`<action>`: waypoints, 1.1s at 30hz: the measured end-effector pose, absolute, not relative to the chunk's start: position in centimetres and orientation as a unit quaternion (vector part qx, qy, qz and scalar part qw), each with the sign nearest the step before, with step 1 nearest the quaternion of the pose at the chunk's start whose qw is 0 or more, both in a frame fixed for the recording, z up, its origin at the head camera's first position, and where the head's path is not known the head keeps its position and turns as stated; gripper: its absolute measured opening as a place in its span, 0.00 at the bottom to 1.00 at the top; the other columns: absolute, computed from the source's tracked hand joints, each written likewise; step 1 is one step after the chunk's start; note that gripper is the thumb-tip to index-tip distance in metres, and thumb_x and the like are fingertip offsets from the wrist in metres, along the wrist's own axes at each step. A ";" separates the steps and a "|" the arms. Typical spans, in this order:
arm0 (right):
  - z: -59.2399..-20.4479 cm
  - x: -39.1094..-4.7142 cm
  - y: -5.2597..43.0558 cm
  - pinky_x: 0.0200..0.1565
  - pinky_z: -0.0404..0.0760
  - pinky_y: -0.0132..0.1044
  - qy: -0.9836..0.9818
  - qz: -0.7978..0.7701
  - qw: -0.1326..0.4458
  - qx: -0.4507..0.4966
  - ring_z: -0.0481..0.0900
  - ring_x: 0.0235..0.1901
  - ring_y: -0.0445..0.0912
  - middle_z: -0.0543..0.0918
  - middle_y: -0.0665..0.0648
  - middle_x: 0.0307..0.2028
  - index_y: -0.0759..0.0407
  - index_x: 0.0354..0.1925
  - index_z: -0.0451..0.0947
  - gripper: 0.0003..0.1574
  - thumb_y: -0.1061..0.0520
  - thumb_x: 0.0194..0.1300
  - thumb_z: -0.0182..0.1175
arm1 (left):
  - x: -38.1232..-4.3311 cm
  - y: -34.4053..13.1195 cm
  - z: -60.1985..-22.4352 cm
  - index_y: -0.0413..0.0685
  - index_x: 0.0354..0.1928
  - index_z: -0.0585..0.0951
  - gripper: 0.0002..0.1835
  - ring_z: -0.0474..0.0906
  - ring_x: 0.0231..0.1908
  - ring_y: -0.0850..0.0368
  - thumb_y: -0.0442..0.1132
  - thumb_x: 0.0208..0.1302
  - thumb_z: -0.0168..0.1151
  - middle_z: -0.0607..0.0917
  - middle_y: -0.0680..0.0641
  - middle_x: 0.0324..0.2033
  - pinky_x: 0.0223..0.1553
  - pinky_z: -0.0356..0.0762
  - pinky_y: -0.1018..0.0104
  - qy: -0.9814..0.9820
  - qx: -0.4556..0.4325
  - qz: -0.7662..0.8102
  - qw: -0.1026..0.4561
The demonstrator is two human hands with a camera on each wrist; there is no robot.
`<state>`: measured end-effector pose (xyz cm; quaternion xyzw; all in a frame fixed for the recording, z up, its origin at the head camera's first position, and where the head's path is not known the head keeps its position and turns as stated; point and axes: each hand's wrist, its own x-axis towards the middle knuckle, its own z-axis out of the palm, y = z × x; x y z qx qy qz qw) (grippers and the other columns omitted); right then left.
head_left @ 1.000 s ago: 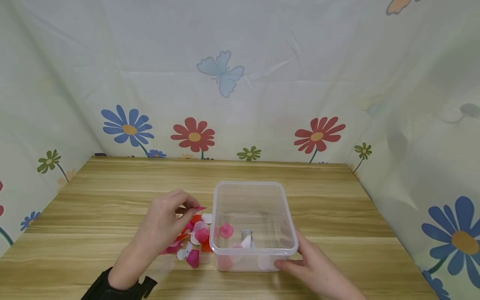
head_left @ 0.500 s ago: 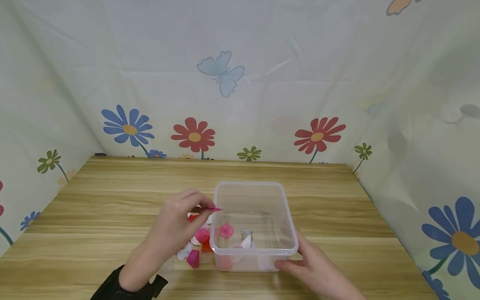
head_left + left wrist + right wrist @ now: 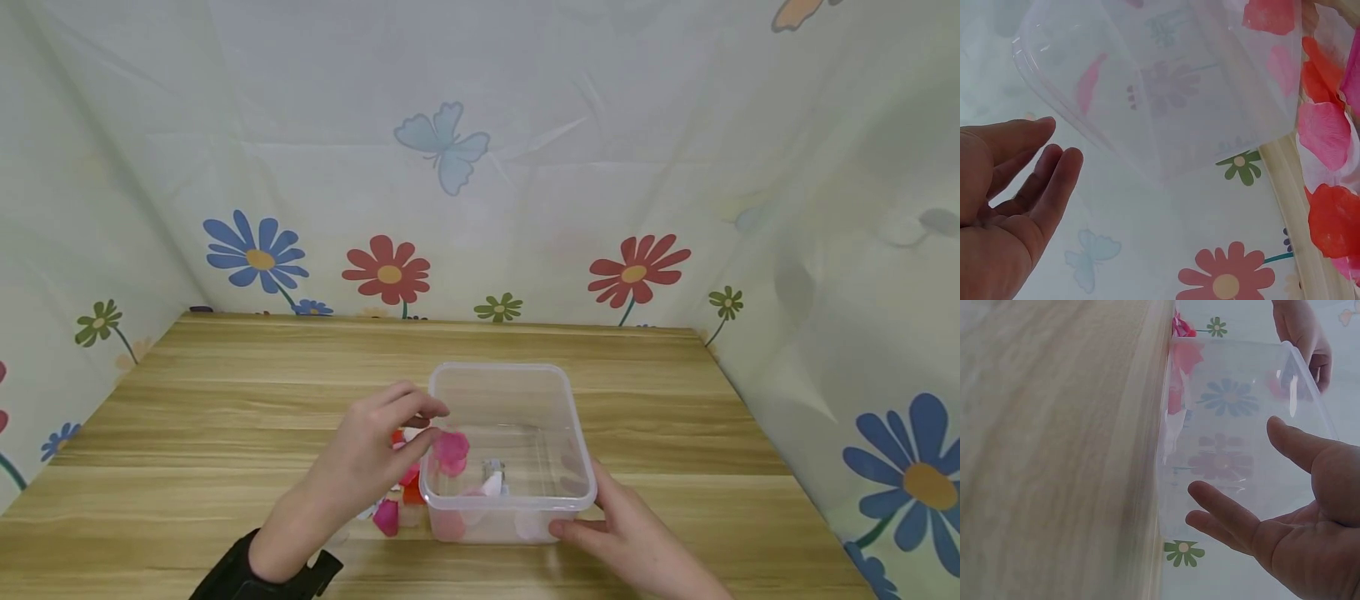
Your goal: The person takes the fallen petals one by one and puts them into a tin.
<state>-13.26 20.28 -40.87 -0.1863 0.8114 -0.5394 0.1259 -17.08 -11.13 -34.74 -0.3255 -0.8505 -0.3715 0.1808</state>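
Note:
A clear plastic box [image 3: 498, 521] stands on the table with several artificial petals inside. At its left rim is my left hand [image 3: 378, 437], thumb and fingers spread apart and holding nothing. Just off those fingertips, inside the box wall, a pink petal [image 3: 451, 447] appears in mid-air; the left wrist view shows the same petal [image 3: 1089, 84] through the plastic. My right hand [image 3: 626, 529] holds the box's near right corner, thumb on the front wall and fingers along the right side. Beside the box, partly hidden by the left hand, lies a pile of red, pink and white petals [image 3: 386, 517].
A wood-grain table [image 3: 660, 400] carries everything. Behind it and at both sides hangs a pale cloth [image 3: 510, 208] printed with flowers and butterflies. A black strap [image 3: 262, 571] is round the left wrist.
My left hand has moved right from the petal pile to the box rim and let go of the pink petal, which is now inside the box walls. The right hand has stayed put.

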 end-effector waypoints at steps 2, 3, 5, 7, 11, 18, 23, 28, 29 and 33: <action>-40.9 -13.3 20.3 0.46 0.78 0.34 0.811 -0.541 0.128 -0.183 0.70 0.58 0.59 0.64 0.56 0.67 0.37 0.76 0.48 0.55 0.53 0.61 0.70 | -17.1 -11.2 -34.7 0.49 0.43 0.84 0.17 0.81 0.38 0.66 0.29 0.52 0.76 0.80 0.60 0.39 0.42 0.76 0.76 -0.853 -0.322 -0.367 0.184; -40.9 -13.3 20.3 0.46 0.78 0.35 0.811 -0.541 0.128 -0.182 0.70 0.58 0.59 0.63 0.56 0.67 0.37 0.76 0.48 0.55 0.53 0.61 0.70 | -17.1 -11.2 -34.8 0.49 0.43 0.84 0.17 0.81 0.38 0.66 0.29 0.52 0.76 0.80 0.60 0.39 0.42 0.76 0.76 -0.854 -0.320 -0.366 0.187; -40.8 -13.3 20.2 0.46 0.78 0.35 0.811 -0.542 0.129 -0.180 0.70 0.58 0.58 0.63 0.55 0.67 0.36 0.76 0.47 0.56 0.53 0.61 0.70 | -17.2 -11.4 -34.8 0.49 0.43 0.84 0.17 0.80 0.37 0.64 0.30 0.52 0.76 0.80 0.59 0.40 0.41 0.76 0.76 -0.855 -0.316 -0.363 0.194; -40.8 -13.3 20.2 0.46 0.78 0.35 0.811 -0.541 0.128 -0.181 0.71 0.58 0.56 0.63 0.54 0.67 0.36 0.76 0.47 0.56 0.53 0.61 0.70 | -17.2 -11.7 -34.8 0.49 0.43 0.83 0.16 0.80 0.37 0.63 0.31 0.52 0.76 0.80 0.58 0.40 0.40 0.77 0.75 -0.856 -0.311 -0.361 0.199; -40.8 -13.3 20.2 0.46 0.78 0.35 0.811 -0.538 0.121 -0.193 0.72 0.57 0.54 0.64 0.55 0.67 0.38 0.76 0.48 0.54 0.53 0.62 0.69 | -17.4 -12.5 -35.2 0.48 0.43 0.83 0.15 0.78 0.36 0.64 0.31 0.53 0.75 0.80 0.57 0.39 0.38 0.78 0.74 -0.866 -0.291 -0.355 0.200; -40.8 -13.3 20.2 0.46 0.78 0.34 0.804 -0.545 0.112 -0.210 0.73 0.56 0.55 0.64 0.59 0.67 0.42 0.76 0.48 0.53 0.56 0.63 0.68 | -17.8 -14.0 -36.4 0.47 0.42 0.83 0.13 0.78 0.34 0.65 0.31 0.55 0.74 0.80 0.56 0.37 0.37 0.78 0.73 -0.887 -0.254 -0.338 0.185; -40.8 -13.3 20.2 0.46 0.78 0.34 0.801 -0.549 0.111 -0.213 0.74 0.56 0.52 0.64 0.59 0.66 0.43 0.76 0.48 0.53 0.57 0.63 0.68 | -17.9 -14.6 -36.9 0.48 0.41 0.83 0.12 0.78 0.33 0.65 0.33 0.56 0.74 0.80 0.54 0.36 0.36 0.78 0.74 -0.902 -0.231 -0.325 0.163; -40.8 -13.3 20.3 0.47 0.78 0.34 0.803 -0.546 0.111 -0.212 0.73 0.57 0.56 0.64 0.59 0.67 0.42 0.76 0.48 0.53 0.56 0.64 0.68 | -18.1 -15.1 -37.2 0.48 0.40 0.83 0.11 0.77 0.33 0.63 0.32 0.57 0.73 0.80 0.54 0.36 0.36 0.78 0.72 -0.917 -0.212 -0.308 0.140; -40.8 -13.2 20.2 0.47 0.78 0.35 0.803 -0.546 0.113 -0.209 0.72 0.57 0.56 0.64 0.58 0.67 0.41 0.76 0.48 0.54 0.56 0.63 0.68 | -18.1 -15.2 -37.3 0.48 0.40 0.83 0.10 0.78 0.33 0.63 0.32 0.57 0.73 0.80 0.55 0.36 0.36 0.78 0.73 -0.920 -0.210 -0.303 0.136; -40.8 -13.2 20.2 0.47 0.78 0.35 0.803 -0.548 0.118 -0.202 0.70 0.59 0.60 0.63 0.55 0.67 0.39 0.76 0.47 0.55 0.55 0.63 0.68 | -18.4 -15.7 -37.7 0.47 0.37 0.83 0.08 0.77 0.31 0.62 0.31 0.57 0.72 0.80 0.55 0.33 0.34 0.76 0.76 -0.933 -0.199 -0.279 0.112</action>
